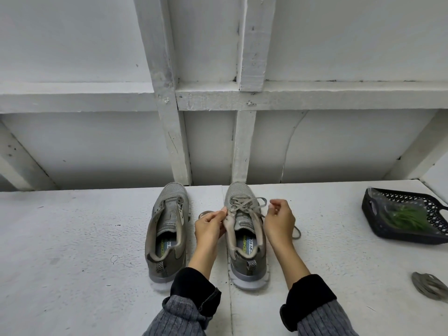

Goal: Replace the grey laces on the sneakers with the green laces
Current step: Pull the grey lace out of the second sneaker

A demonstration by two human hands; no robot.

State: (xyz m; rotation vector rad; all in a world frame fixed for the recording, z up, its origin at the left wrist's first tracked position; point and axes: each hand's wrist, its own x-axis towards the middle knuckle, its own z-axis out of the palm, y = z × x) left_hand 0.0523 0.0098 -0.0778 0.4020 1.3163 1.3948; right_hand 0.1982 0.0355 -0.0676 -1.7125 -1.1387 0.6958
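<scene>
The left hand (210, 226) pinched the grey lace (244, 205) at the inner edge of the right sneaker (244, 236), thumb and forefinger closed on it beside the eyelets. The right hand (278, 220) hovered at the shoe's outer edge with fingers curled near a lace loop; whether it actually gripped the strand could not be told from this angle. The right sneaker stood on the white surface (72, 238), toe away from the person, its lace still threaded and loosened. The left sneaker (167, 235) stood just beside it, apparently already unlaced. A coil of grey lace (430, 284) lay at the right edge of the surface, and the green laces (404, 218) sat bagged in a black basket (373, 209) farther back on the right.

The lace looked flat, soft and light, likely to slide through the eyelets with little force yet apt to snag where crossings bind. Taking hold close to an eyelet, or at the stiff tip, would probably give the best control. The shoe itself seemed light enough to shift when tugged, so one hand steadying its collar would be sensible.
</scene>
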